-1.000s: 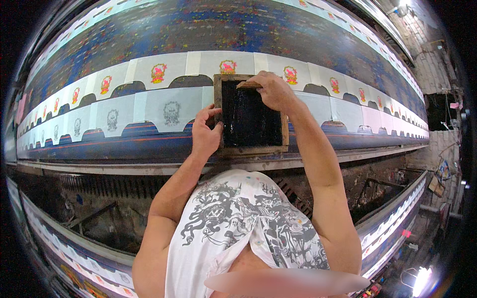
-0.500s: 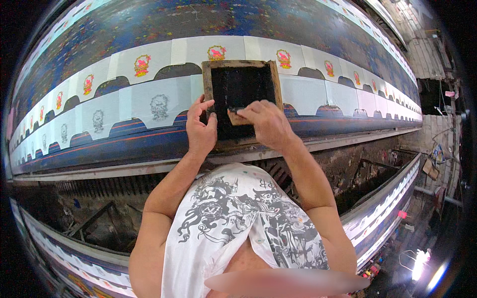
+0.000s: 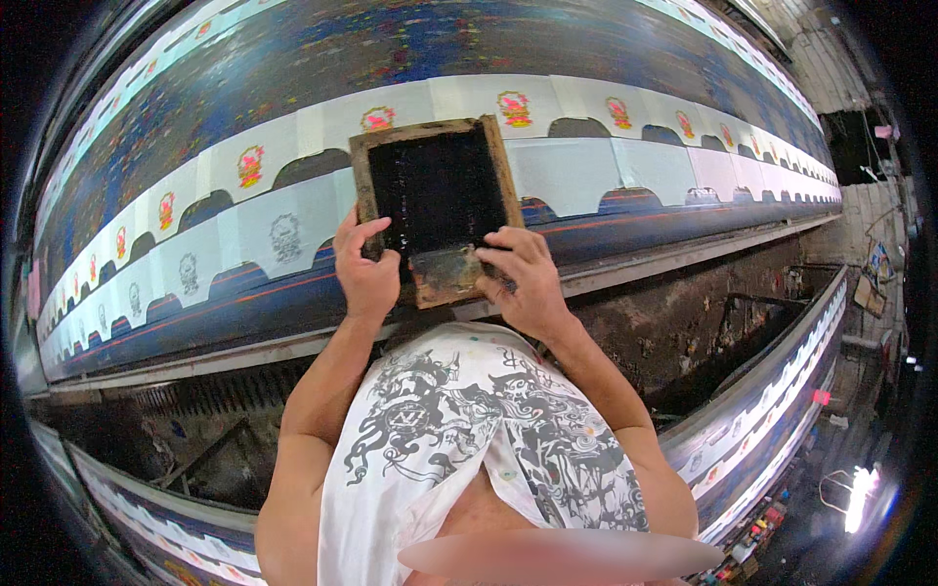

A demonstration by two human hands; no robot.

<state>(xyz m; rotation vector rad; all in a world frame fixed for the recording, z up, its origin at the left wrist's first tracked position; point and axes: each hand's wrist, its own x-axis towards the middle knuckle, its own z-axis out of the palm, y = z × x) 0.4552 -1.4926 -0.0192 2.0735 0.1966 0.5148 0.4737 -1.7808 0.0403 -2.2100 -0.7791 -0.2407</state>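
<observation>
Wooden frame (image 3: 502, 176) with black interior, positioned over the near row of pale sheets (image 3: 567, 171), between grey-printed ones leftward and seemingly bare ones rightward. A flat scraper (image 3: 442, 276) lies at its near end; ink depth cannot be told. Left hand (image 3: 369, 273): gripping the left bar. Right hand (image 3: 528, 280): curled at the near right corner; whether it grips bar or scraper is unclear. Step, as judged: handling the loaded frame; shifting it calls for an even two-sided hold. Beneath: long dark worktop (image 3: 430, 54).
</observation>
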